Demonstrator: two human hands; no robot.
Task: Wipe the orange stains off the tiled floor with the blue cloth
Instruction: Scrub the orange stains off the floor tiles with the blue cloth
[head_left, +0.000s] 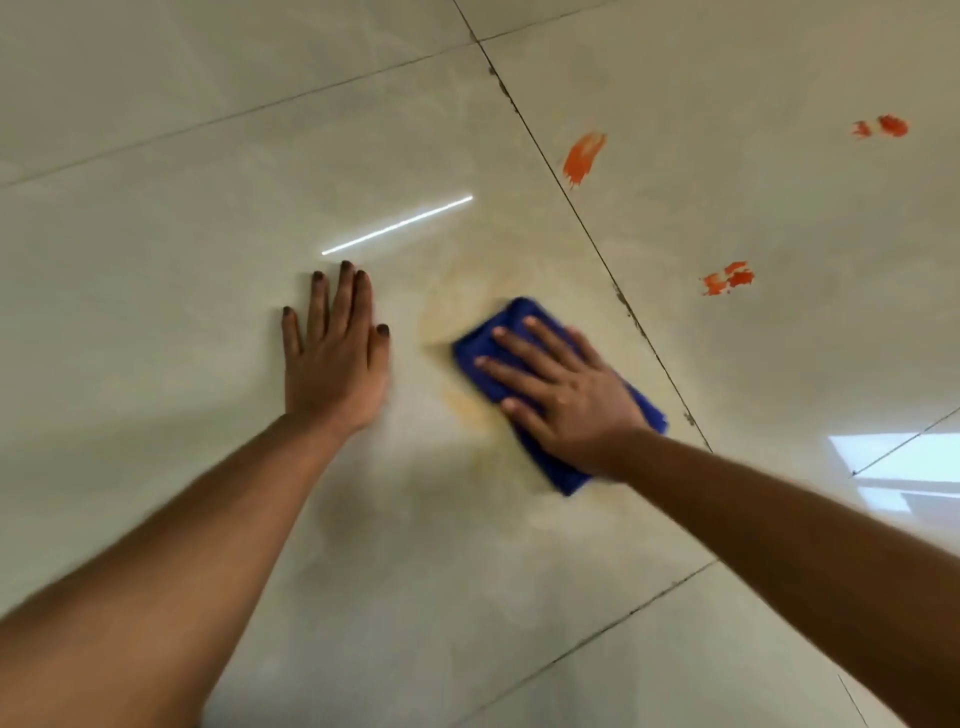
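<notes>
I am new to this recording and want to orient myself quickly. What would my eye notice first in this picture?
First, the blue cloth, pressed flat on the pale tiled floor under the right hand, with a faint yellowish smear around it. Next, three bright orange stains beyond the grout line: one near the line, one to the cloth's right, one at far right. The left hand rests flat on the tile, fingers straight.

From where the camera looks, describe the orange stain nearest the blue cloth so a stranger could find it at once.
Start at the blue cloth under the right hand and cross the dark grout line to the right. On that tile lies a broken patch of orange blotches. The long single smear and the small pair lie farther up.
</notes>
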